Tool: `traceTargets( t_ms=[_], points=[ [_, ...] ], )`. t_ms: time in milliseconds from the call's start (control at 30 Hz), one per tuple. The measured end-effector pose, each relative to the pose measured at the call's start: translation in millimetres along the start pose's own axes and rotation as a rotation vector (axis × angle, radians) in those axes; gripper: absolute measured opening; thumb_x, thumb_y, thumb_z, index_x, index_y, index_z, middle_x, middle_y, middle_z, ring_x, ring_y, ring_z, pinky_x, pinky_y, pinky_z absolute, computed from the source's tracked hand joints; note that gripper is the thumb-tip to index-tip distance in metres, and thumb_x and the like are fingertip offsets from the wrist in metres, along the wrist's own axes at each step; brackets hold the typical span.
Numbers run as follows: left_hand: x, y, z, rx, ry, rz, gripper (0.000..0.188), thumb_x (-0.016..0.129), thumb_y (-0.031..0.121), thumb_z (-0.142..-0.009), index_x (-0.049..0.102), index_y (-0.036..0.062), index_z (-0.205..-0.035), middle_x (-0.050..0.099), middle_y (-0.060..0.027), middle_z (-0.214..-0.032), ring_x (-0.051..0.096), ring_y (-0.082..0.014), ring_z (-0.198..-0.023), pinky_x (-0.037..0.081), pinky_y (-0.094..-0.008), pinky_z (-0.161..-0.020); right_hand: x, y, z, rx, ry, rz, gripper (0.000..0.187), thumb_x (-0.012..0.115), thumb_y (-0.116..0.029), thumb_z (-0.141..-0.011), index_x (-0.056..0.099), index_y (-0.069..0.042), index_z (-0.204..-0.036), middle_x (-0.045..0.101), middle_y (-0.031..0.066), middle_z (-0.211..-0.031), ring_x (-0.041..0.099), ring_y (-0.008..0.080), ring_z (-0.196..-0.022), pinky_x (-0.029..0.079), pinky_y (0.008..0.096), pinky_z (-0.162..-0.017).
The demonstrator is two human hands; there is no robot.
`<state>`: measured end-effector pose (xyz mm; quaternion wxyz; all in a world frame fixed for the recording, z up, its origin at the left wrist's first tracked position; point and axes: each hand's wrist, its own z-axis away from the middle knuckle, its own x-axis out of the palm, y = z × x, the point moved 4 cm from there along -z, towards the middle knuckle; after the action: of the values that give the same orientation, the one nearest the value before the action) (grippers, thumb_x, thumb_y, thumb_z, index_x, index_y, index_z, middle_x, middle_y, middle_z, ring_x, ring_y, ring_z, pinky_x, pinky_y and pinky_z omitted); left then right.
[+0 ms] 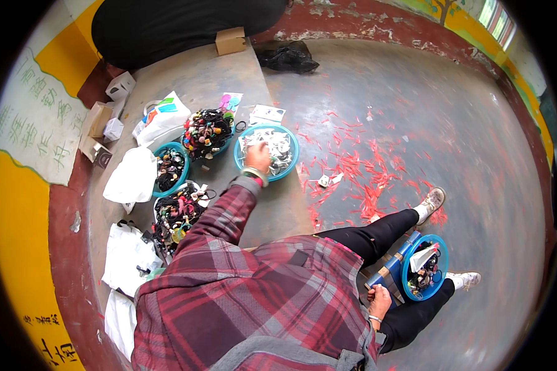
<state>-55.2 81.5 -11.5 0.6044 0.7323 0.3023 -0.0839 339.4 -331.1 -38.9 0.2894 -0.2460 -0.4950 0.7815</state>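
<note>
Teal plastic, the round basin of small clear packets sits on the far concrete ledge; the left hand reaches into it, fingers curled on packets. The right hand clamps a blue box beside a smaller teal bowl near the right. Other basins of dark trinkets lie left.

Your bowls on the ledge

Three bowls sit left of the packet bowl; another bowl rests on your lap, right.
</note>
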Motion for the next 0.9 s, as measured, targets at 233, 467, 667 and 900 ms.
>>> traceTargets(
  t_ms=[233,467,667,900],
  points=[
    [72.6,109.1,122.9,0.063,-0.665,0.299,0.023,0.05,0.022,-0.085,0.06,0.0021,-0.082,0.06,-0.0125,-0.076,0.058,-0.0235,-0.072,0.045,-0.0354,-0.067,-7.9,24.7,-11.2,0.178,-0.132,0.022,0.03,0.051,-0.025,-0.089,0.054,-0.003,-0.068,0.054,0.0047,-0.054,0.049,0.0108,-0.043,0.04,0.022,-0.041],
    [104.9,182.9,273.5,0.736,-1.384,0.353,0.026,0.052,0.023,-0.079,0.06,0.0003,-0.069,0.059,-0.0186,-0.07,0.058,-0.0343,-0.067,0.047,-0.0397,-0.062,-2.4,14.4,-4.2,0.172,-0.113,0.039,0.039,0.052,-0.032,-0.088,0.044,-0.007,-0.06,0.046,0.0049,-0.049,0.044,0.0123,-0.041,0.033,0.0234,-0.038],
    [116.8,209.2,315.3,1.039,-1.655,0.189,0.03,0.048,0.027,-0.081,0.061,0.0007,-0.072,0.059,-0.0192,-0.07,0.058,-0.0352,-0.066,0.047,-0.0413,-0.062,-8.6,19.4,-0.9,0.12,-0.065,0.026,0.044,0.05,-0.041,-0.088,0.045,-0.007,-0.061,0.047,0.0058,-0.05,0.043,0.0139,-0.04,0.031,0.0238,-0.038],
    [150.9,177.1,322.0,0.863,-1.756,-0.014,0.034,0.044,0.028,-0.089,0.06,0.0018,-0.075,0.062,-0.0156,-0.073,0.06,-0.0287,-0.068,0.047,-0.0388,-0.064,-3.0,18.7,-9.9,0.165,-0.05,-0.051,0.028,0.053,-0.028,-0.086,0.059,-0.003,-0.075,0.058,0.0038,-0.064,0.052,0.0098,-0.054,0.04,0.022,-0.05]
  ],
)
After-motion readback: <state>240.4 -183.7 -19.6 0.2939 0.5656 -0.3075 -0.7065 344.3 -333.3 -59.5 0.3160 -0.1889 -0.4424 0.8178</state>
